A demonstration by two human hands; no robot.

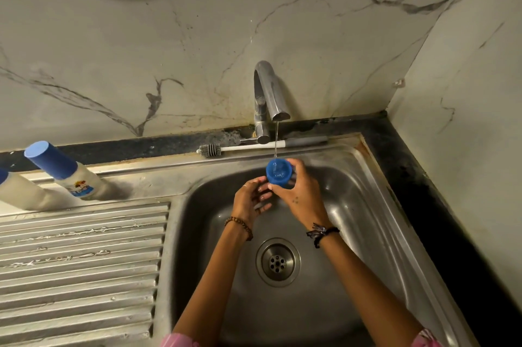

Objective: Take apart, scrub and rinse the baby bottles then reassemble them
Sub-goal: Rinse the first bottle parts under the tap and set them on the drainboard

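My right hand [298,191] grips a blue bottle cap [278,172] with its opening facing up, right under a thin stream of water from the steel tap [268,95]. My left hand [251,199] is just beside the cap on its left, fingers loosely bent, holding nothing that I can see. Two white baby bottles stand on the drainboard at the left: one with a blue cap [63,171], and another [19,194] cut off by the frame edge. A bottle brush [254,147] with a white and grey handle lies on the ledge behind the sink.
The steel sink basin [353,219] has a round drain [278,262] below my hands. A ribbed drainboard [79,262] fills the left side. A black counter edge [418,177] runs along the right wall, and marbled tile walls stand behind and to the right.
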